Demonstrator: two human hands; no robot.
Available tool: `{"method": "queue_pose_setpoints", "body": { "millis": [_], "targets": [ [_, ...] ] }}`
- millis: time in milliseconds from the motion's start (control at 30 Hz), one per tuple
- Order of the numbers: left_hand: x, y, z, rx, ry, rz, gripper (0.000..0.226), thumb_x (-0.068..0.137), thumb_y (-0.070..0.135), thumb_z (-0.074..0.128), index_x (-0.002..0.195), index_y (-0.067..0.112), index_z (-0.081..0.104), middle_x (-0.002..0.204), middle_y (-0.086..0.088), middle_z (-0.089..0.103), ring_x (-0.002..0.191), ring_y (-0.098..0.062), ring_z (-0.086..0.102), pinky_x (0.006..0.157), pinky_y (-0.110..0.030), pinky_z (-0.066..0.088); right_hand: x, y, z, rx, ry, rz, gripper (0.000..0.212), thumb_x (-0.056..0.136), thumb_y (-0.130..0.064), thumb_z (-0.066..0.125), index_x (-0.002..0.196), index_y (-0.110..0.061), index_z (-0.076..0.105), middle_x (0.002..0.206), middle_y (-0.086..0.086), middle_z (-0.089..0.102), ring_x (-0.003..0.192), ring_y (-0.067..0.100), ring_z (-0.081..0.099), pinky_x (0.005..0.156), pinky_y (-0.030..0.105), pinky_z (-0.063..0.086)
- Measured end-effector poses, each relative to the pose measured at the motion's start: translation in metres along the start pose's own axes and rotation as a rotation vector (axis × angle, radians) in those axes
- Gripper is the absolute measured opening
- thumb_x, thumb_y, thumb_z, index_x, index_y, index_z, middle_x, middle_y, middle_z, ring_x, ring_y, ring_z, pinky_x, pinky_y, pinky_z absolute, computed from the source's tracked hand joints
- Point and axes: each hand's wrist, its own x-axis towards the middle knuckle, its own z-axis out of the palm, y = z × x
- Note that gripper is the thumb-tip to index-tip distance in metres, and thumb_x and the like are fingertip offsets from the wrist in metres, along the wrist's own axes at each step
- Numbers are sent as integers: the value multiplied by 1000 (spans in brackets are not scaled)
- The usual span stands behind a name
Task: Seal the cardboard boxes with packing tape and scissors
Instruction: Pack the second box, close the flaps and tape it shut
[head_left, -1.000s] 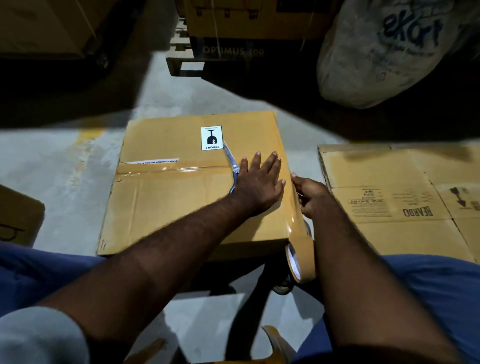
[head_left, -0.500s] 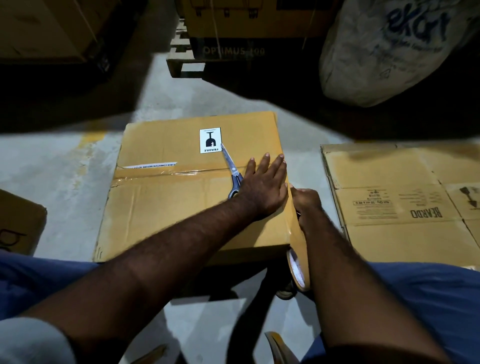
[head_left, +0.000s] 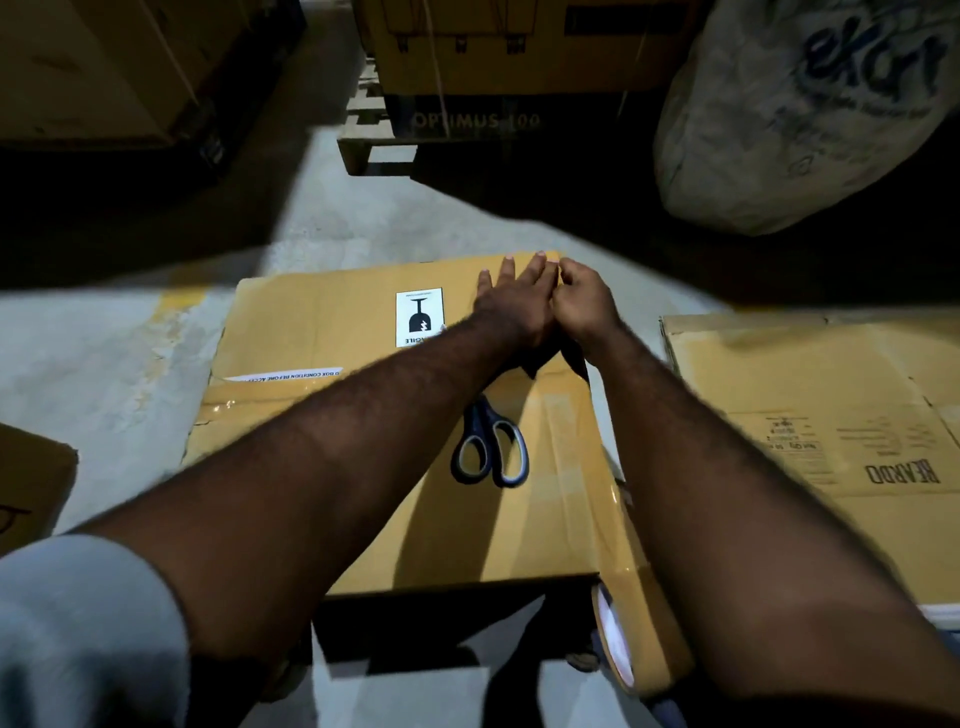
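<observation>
A brown cardboard box (head_left: 322, 332) with a fragile label lies on the floor in front of me. Shiny tape runs along its right edge. My left hand (head_left: 511, 301) lies flat on the box's far right corner, fingers spread. My right hand (head_left: 584, 304) sits beside it, fingers pinched at the tape along that edge. Grey-handled scissors (head_left: 491, 447) lie loose on the box top, partly under my left forearm. The tape roll (head_left: 623, 639) hangs off the near right corner, still joined to the strip.
Flattened cardboard (head_left: 831, 415) lies to the right on the floor. Another box (head_left: 31, 478) sits at the left edge. A wooden pallet with a large carton (head_left: 498, 62) and a white sack (head_left: 800, 109) stand behind.
Both hands slid along the right edge from the middle of the box to its far corner. The scissors' handles, hidden under my left hand before, now show.
</observation>
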Motion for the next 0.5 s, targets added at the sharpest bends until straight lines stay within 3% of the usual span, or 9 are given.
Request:
{"method": "queue_pose_setpoints", "body": {
  "millis": [67, 133, 167, 267, 367, 467, 500],
  "targets": [
    [12, -3, 3, -5, 2, 16, 81, 98, 61, 35, 163, 25, 2, 171, 3, -2, 155, -36, -4, 122, -63, -1, 39, 21, 2, 2, -31, -25, 48, 78, -23, 38, 116, -14, 66, 127, 12, 67, 120, 27, 61, 106, 45, 48],
    [16, -4, 11, -16, 66, 11, 72, 101, 56, 27, 163, 26, 4, 171, 5, 1, 156, -34, -3, 122, -61, -2, 51, 21, -1, -5, -60, -38, 24, 78, -23, 40, 87, -18, 61, 102, 11, 68, 100, 27, 65, 94, 48, 51],
    [16, -4, 16, -16, 102, 4, 67, 103, 51, 23, 163, 25, 6, 171, 5, 3, 156, -33, -1, 122, -60, -1, 45, 13, -3, 32, -62, -35, 21, 84, -24, 41, 87, -21, 62, 100, 9, 68, 97, 26, 65, 93, 47, 52],
    [15, -4, 24, 3, 148, -9, 64, 103, 44, 20, 163, 24, 8, 170, 5, 5, 156, -31, 2, 123, -58, 1, 27, 3, -5, 141, -147, 29, 36, 102, -33, 40, 118, -18, 68, 100, 2, 69, 91, 13, 66, 84, 36, 54],
    [13, 3, 19, 7, 89, -55, 65, 104, 42, 19, 163, 20, 4, 171, 1, -2, 156, -30, -3, 123, -56, -1, 11, 7, -9, 57, -252, 108, 43, 106, -41, 31, 101, -19, 68, 75, -9, 66, 63, -2, 60, 61, 21, 43],
    [-7, 16, 14, 8, -3, -145, 69, 105, 42, 24, 162, 14, -2, 170, -4, -10, 156, -33, -10, 123, -56, -4, -4, 14, -17, -150, -194, 117, 48, 103, -46, 39, 106, -8, 70, 101, 6, 68, 87, 19, 62, 73, 28, 41],
    [-19, 23, 15, 41, -9, -157, 69, 105, 42, 23, 162, 12, -1, 170, -6, -9, 155, -34, -11, 123, -56, -5, -11, 14, -22, -219, -154, 110, 45, 101, -44, 46, 104, -5, 68, 98, 10, 65, 89, 24, 59, 74, 30, 39]
  ]
}}
